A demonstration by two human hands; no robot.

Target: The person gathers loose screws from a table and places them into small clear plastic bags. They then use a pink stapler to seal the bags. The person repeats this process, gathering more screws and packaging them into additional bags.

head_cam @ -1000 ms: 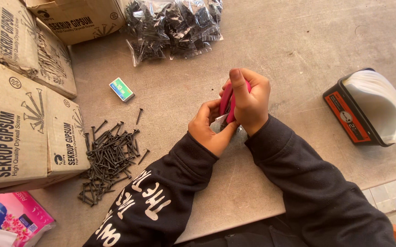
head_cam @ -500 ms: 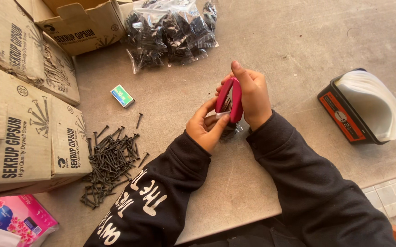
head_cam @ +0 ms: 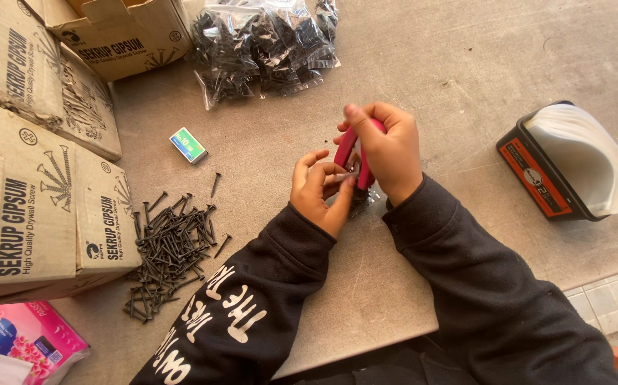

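Right hand (head_cam: 389, 151) fingers curl tight around pink stapler (head_cam: 351, 153), left hand (head_cam: 317, 187) pinches small screw bag (head_cam: 357, 192) into its mouth just above the table (head_cam: 466, 64), steadying the fold.

I observed two bare hands, left hand (head_cam: 317, 189), right hand (head_cam: 387, 146), black long sleeves (head_cam: 480, 285), white lettering printed along left sleeve, ribbed cuffs.

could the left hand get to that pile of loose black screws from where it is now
Probably yes: the left hand is busy at the pink stapler, but only bare table lies between it and the screw pile.
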